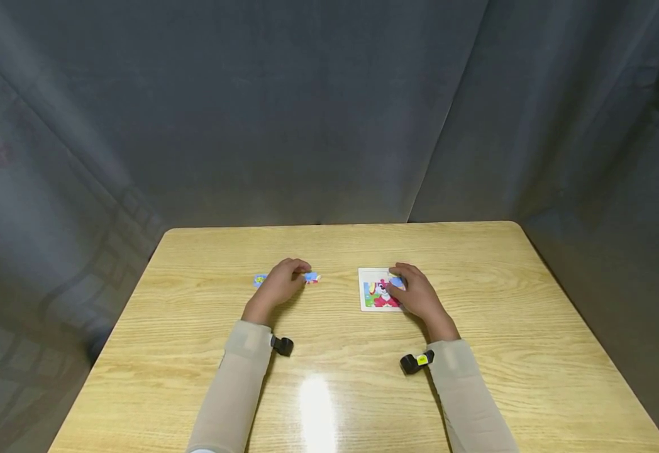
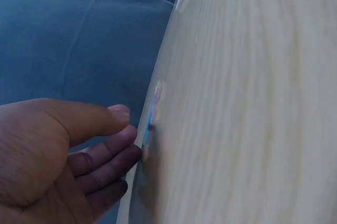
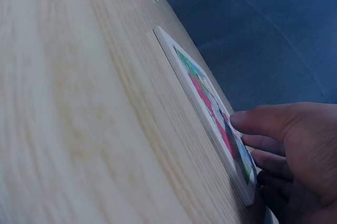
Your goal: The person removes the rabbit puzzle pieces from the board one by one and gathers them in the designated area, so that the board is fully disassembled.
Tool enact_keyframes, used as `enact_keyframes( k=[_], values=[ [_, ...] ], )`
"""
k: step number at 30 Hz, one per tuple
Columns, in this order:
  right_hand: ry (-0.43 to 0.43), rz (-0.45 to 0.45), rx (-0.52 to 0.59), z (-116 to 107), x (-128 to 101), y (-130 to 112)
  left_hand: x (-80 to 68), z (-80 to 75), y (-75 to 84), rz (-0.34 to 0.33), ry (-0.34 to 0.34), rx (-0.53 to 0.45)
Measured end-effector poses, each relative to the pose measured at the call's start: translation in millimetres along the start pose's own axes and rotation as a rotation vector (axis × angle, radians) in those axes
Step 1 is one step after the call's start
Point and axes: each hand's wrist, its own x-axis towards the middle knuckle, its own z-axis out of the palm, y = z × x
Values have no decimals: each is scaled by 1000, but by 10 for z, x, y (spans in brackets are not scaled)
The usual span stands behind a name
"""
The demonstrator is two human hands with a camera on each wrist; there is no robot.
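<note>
A white-framed jigsaw puzzle [image 1: 362, 296] lies on the table, with a pink and white cartoon figure in its picture. My right hand [image 1: 417, 292] reaches over its right side, thumb and fingers spread about a blue piece [image 1: 397, 282]. In the right wrist view, the thumb tip [image 3: 238, 119] is right at the picture surface, and the other fingers are by the frame's far end. My left hand [image 1: 282, 281] hovers over loose jigsaw pieces [image 1: 311, 277], its fingers loosely bent with nothing between them and the thumb. Another blue and yellow piece [image 1: 259, 280] shows left of that hand.
The wooden table [image 1: 329, 340] has rounded back corners. Grey curtains [image 1: 307, 113] hang behind it and at both sides. Black wrist cameras [image 1: 282, 346] sit on both sleeves. Light glares off the table's front middle.
</note>
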Motion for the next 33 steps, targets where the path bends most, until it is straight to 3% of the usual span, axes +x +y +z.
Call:
enact_keyframes(
  k=[10,25,33],
  values=[
    [-27,-46,38,-49,-33,-37,43,92,304,43,-12,-18],
    [-44,-20,11,-232,-65,145,342,561,986,166,-83,111],
    [-85,-41,-7,-178,-54,146,484,757,1170,131,-117,187]
  ],
)
